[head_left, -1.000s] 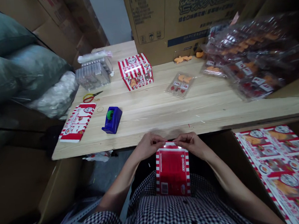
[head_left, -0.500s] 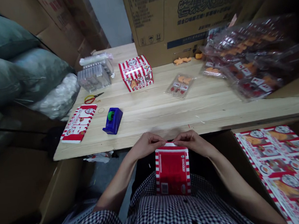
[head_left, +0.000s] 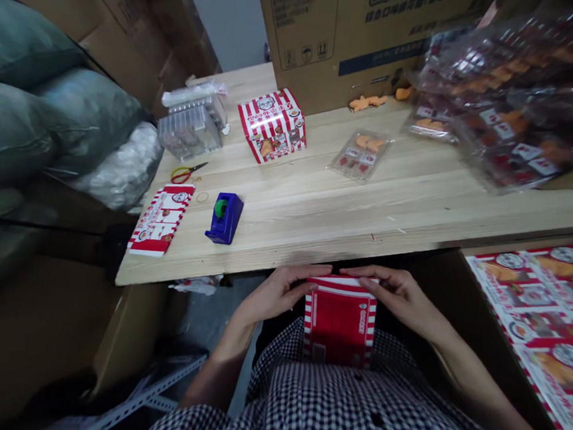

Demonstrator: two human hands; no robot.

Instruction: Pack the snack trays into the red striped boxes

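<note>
A red cardboard box [head_left: 340,321] with striped white edges rests against my lap, below the table's front edge. My left hand [head_left: 286,292] grips its upper left corner, thumb on the near face and fingers along the top. My right hand [head_left: 391,289] holds the upper right corner the same way. The box's far side is hidden from me. On the table beyond, a blue tape dispenser [head_left: 225,219] with a green core stands left of my hands, near a flat red-and-white carton [head_left: 163,220].
Scissors [head_left: 188,173], clear plastic cases [head_left: 189,133] and an assembled striped box [head_left: 273,126] stand farther back. A blister pack [head_left: 360,155] lies mid-table; more packs [head_left: 509,122] are heaped at right. Printed sheets [head_left: 552,325] fill a carton at lower right. A large cardboard box [head_left: 315,85] stands behind.
My hands have moved apart from the middle of the box's top edge to its two corners. The box is tilted slightly and its top looks wider; the view has shifted a little.
</note>
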